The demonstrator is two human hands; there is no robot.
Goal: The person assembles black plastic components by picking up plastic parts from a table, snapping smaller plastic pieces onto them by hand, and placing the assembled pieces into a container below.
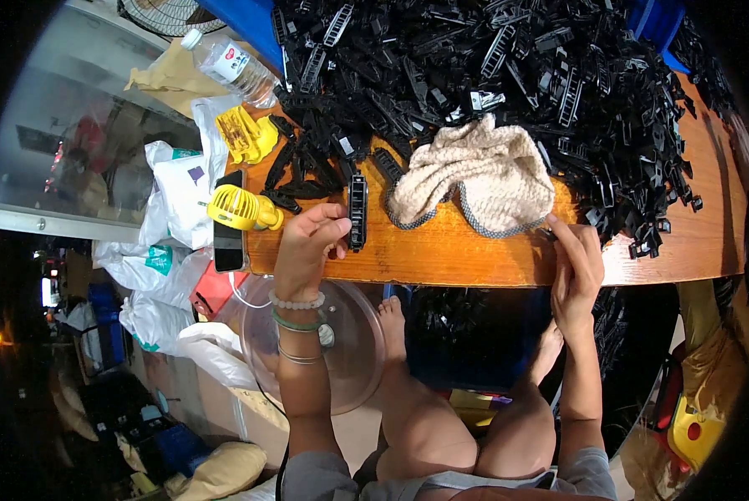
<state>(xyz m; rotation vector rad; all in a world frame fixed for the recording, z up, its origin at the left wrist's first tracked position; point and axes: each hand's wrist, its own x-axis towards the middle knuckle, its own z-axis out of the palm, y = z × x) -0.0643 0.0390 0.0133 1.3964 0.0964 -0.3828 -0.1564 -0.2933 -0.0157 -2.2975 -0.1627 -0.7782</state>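
Note:
My left hand (314, 242) is at the table's front edge, thumb and fingers closed on the side of a long black plastic part (357, 213) with a slotted frame. The part stands lengthwise toward the pile. My right hand (579, 267) rests at the edge farther right, its index finger stretched to the hem of a crumpled beige cloth (491, 175) with a grey border; whether it presses on the cloth I cannot tell. Its other fingers are bent, and nothing shows in them. Behind the cloth spreads a large heap of similar black plastic parts (441, 75).
On the left of the wooden table (474, 259) are a yellow handheld fan (245, 209), a phone (230, 250), a yellow object (245, 134) and a water bottle (232, 68). White bags (174, 196) stand beside it. Below are a clear round tub (349, 367) and a dark bin (466, 334).

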